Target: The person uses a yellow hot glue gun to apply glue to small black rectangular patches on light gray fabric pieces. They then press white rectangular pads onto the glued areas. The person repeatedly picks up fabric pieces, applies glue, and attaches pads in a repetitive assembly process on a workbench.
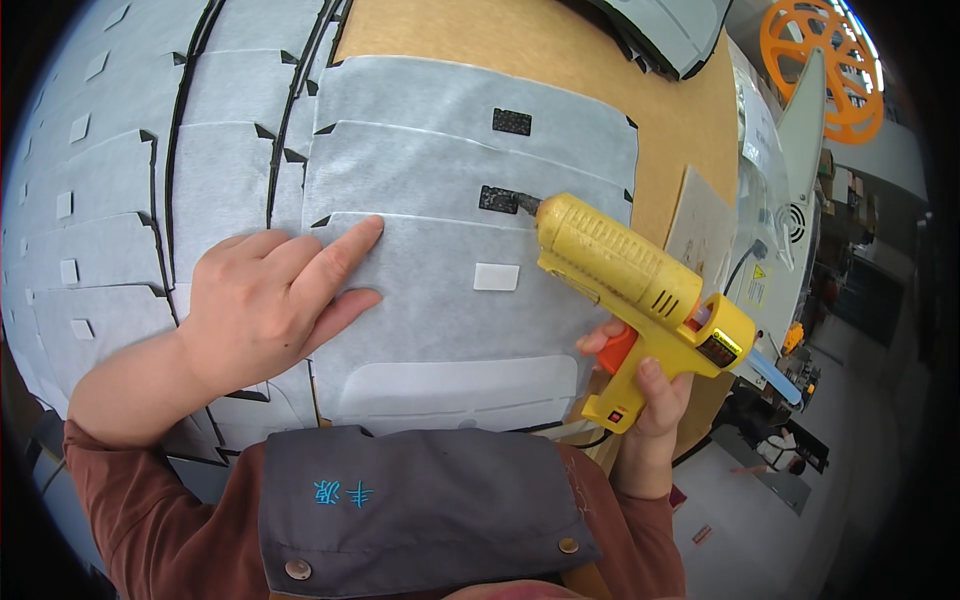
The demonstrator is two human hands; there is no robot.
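Right hand (640, 390) grips yellow glue gun (640, 290), nozzle on second black patch (497, 199); left hand (265, 300) flat, open, pinning grey felt sheet (430, 290); white patch (496, 277) unglued.

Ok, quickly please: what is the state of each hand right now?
Left hand: open, holding nothing, pressing flat on the grey fabric sheet.
Right hand: closed around the yellow glue gun.

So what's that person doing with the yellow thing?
That is a yellow glue gun, held in the person's right hand. Its nozzle touches a small black patch on a grey fabric sheet. The left hand lies flat on the top sheet, pressing it down. Many similar sheets lie overlapped on the brown table, some with small white patches.
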